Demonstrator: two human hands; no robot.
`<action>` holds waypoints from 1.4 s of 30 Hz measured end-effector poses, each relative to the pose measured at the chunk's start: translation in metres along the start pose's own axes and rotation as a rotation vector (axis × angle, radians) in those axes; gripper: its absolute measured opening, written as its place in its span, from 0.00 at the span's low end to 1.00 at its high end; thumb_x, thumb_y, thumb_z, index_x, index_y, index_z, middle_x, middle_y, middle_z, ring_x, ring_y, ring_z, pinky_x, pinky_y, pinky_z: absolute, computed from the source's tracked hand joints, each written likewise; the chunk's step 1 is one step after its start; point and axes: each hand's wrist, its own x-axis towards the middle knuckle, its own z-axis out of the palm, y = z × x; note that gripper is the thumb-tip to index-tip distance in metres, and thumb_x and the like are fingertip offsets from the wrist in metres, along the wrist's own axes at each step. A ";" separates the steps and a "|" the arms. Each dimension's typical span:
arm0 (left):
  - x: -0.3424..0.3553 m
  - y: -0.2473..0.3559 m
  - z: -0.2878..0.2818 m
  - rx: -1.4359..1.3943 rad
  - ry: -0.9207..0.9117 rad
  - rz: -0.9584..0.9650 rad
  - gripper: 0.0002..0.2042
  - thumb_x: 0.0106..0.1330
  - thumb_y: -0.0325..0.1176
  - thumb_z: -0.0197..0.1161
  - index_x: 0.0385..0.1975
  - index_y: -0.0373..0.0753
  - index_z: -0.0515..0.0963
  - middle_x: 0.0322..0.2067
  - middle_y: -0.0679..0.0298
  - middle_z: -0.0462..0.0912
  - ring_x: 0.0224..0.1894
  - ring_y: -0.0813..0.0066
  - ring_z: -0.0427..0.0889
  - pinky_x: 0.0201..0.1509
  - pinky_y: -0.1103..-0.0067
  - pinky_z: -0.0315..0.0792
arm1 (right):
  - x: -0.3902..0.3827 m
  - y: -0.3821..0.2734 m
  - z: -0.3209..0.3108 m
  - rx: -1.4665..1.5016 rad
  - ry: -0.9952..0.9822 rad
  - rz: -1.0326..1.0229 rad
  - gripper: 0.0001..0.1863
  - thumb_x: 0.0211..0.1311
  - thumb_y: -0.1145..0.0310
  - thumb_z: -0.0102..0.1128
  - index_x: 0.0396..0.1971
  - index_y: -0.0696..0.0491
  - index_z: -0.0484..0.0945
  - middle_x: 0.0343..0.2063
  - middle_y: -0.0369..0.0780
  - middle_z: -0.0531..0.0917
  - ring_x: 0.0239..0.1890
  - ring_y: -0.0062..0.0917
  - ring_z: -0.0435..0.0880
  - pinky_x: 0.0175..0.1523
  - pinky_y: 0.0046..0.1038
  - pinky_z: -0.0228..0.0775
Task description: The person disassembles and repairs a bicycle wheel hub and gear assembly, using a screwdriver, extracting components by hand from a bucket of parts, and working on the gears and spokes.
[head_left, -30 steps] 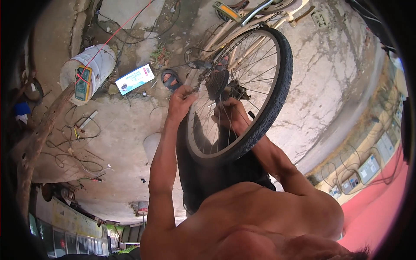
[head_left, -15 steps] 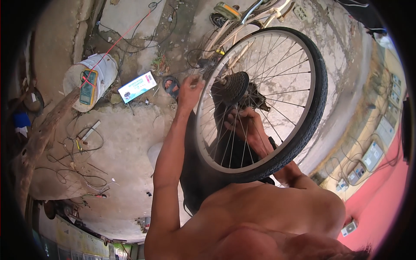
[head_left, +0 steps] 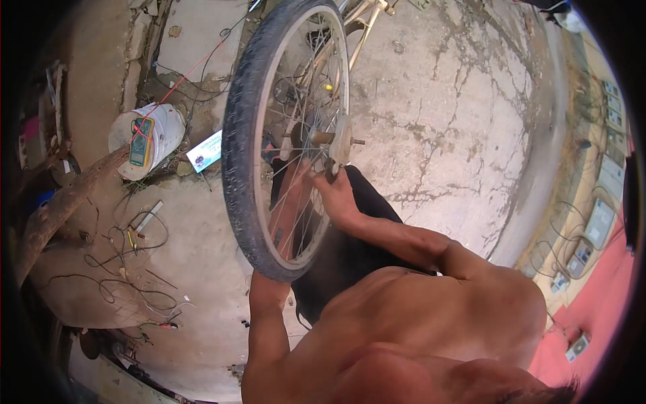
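A bicycle wheel (head_left: 241,155) with a black tyre stands nearly edge-on in front of me. Its hub (head_left: 321,137) shows brown through the spokes, and a threaded axle end (head_left: 359,142) sticks out to the right. Just below the hub, my right hand (head_left: 338,195) is closed, thumb and fingers pinched together; what they grip is too small to make out. My left forearm passes behind the rim and spokes, and my left hand (head_left: 300,172) sits close to the right one, its fingers mostly covered by spokes. Beyond the wheel stands a cream bicycle frame (head_left: 365,30).
At left, a yellow-green multimeter (head_left: 140,145) rests on a white bucket (head_left: 168,128). Near it lie a white-and-blue box (head_left: 205,153), a wooden log (head_left: 74,192) and tangled cables (head_left: 111,279). Cracked concrete (head_left: 437,121) spreads to the right, with boxes along a wall.
The wheel has swung left and turned nearly edge-on, with its sprockets no longer showing. My right hand has moved left to below the hub, and my left hand has gone behind the spokes.
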 end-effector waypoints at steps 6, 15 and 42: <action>-0.053 -0.065 -0.020 -0.261 0.175 0.128 0.23 0.76 0.42 0.54 0.62 0.31 0.72 0.54 0.52 0.82 0.55 0.58 0.82 0.63 0.64 0.74 | -0.042 0.022 -0.019 0.064 -0.212 -0.150 0.27 0.57 0.71 0.69 0.52 0.64 0.68 0.46 0.46 0.81 0.49 0.28 0.82 0.56 0.31 0.75; -0.136 -0.175 -0.027 -0.252 0.493 0.233 0.19 0.72 0.35 0.54 0.56 0.28 0.75 0.48 0.53 0.85 0.48 0.58 0.86 0.56 0.65 0.80 | -0.096 0.103 -0.085 -0.101 -0.372 -0.028 0.32 0.56 0.63 0.74 0.55 0.64 0.70 0.41 0.42 0.82 0.40 0.24 0.81 0.45 0.26 0.75; -0.163 -0.326 -0.357 -0.423 0.599 0.551 0.17 0.63 0.23 0.58 0.53 0.38 0.79 0.44 0.63 0.85 0.46 0.67 0.83 0.54 0.64 0.76 | 0.059 0.419 -0.041 -0.341 -0.737 0.207 0.29 0.72 0.54 0.59 0.67 0.53 0.70 0.58 0.41 0.81 0.60 0.32 0.80 0.64 0.37 0.71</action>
